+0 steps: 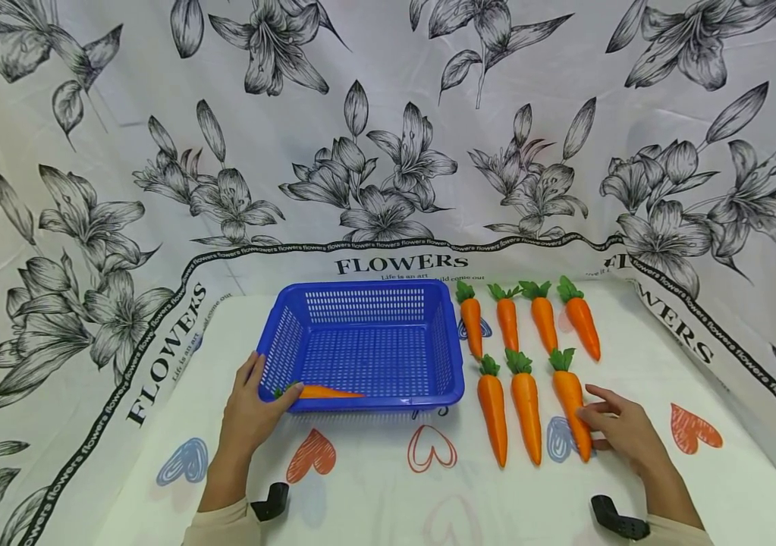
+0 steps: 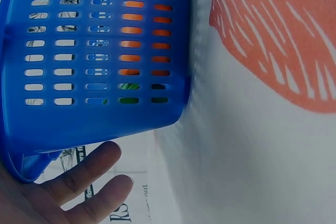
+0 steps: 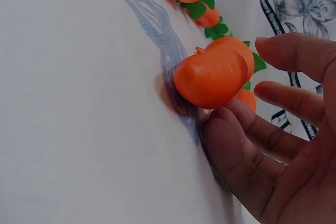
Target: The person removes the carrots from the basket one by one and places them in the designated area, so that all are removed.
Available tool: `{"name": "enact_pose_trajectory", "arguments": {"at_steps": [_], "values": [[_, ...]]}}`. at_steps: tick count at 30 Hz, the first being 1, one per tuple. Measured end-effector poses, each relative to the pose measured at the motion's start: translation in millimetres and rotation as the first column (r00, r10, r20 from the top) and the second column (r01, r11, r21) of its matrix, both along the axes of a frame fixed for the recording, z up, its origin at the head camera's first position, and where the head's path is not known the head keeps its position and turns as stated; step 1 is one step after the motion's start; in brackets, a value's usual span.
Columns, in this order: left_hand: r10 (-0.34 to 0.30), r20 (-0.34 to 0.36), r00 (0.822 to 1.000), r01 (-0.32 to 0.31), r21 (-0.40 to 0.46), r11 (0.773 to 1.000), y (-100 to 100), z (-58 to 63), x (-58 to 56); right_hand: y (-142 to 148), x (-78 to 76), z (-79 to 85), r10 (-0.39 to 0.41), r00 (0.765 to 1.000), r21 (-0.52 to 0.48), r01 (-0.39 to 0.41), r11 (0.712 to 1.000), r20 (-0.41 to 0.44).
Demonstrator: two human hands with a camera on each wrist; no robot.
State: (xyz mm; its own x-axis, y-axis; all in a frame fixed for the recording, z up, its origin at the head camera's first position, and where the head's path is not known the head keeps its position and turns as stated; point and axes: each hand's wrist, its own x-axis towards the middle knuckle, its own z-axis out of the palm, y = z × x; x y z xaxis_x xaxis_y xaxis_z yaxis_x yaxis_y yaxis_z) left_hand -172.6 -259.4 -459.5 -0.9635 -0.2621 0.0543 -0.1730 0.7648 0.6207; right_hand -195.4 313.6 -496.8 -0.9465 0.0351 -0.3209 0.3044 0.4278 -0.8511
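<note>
A blue plastic basket (image 1: 367,403) stands on the cloth, with one carrot (image 1: 326,392) lying inside along its near wall. My left hand (image 1: 249,409) holds the basket's near left corner, thumb over the rim. In the left wrist view, two fingers of the left hand (image 2: 86,182) extend past the basket's slotted wall (image 2: 84,124). My right hand (image 1: 623,428) is at the right side of the rightmost front-row carrot (image 1: 570,398). Seen from the right wrist, the thumb (image 3: 226,140) is close beside this carrot (image 3: 210,80), and the fingers are spread.
Two more front-row carrots (image 1: 492,409) lie to the left of the one by my right hand. Behind them is a back row of several carrots (image 1: 507,322), leaves pointing away. White heart-printed cloth (image 1: 374,493) covers the table; a flower-printed curtain (image 1: 388,98) hangs behind.
</note>
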Motion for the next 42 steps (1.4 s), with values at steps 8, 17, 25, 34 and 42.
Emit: {"name": "enact_pose_trajectory", "arguments": {"at_steps": [8, 17, 25, 34, 42], "values": [[-0.001, 0.003, 1.0, 0.001, 0.001, 1.0, -1, -1.8, 1.1, 6, 3.4, 6.1, -0.034, 0.998, 0.029, 0.036, 0.999, -0.061], [-0.002, 0.004, 1.0, 0.002, 0.003, 1.0, -1, 0.0, 1.4, 9, 9.7, 27.4, -0.135, 0.965, 0.063, 0.153, 0.986, -0.225], [0.0, 0.002, 1.0, 0.0, 0.002, 1.0, -1, 3.0, 0.1, 3, 13.8, 61.7, -0.126, 0.917, -0.077, 0.104, 0.992, -0.379], [0.007, 0.008, 1.0, -0.007, -0.003, 1.0, -2, 1.4, -0.4, -10, 16.8, 89.6, -0.079, 0.841, -0.202, -0.036, 0.979, -0.534], [0.002, 0.01, 1.0, -0.002, 0.006, 1.0, -1, 0.8, 0.1, -25, 16.7, 109.0, -0.013, 0.777, -0.183, -0.131, 0.974, -0.629]]}}
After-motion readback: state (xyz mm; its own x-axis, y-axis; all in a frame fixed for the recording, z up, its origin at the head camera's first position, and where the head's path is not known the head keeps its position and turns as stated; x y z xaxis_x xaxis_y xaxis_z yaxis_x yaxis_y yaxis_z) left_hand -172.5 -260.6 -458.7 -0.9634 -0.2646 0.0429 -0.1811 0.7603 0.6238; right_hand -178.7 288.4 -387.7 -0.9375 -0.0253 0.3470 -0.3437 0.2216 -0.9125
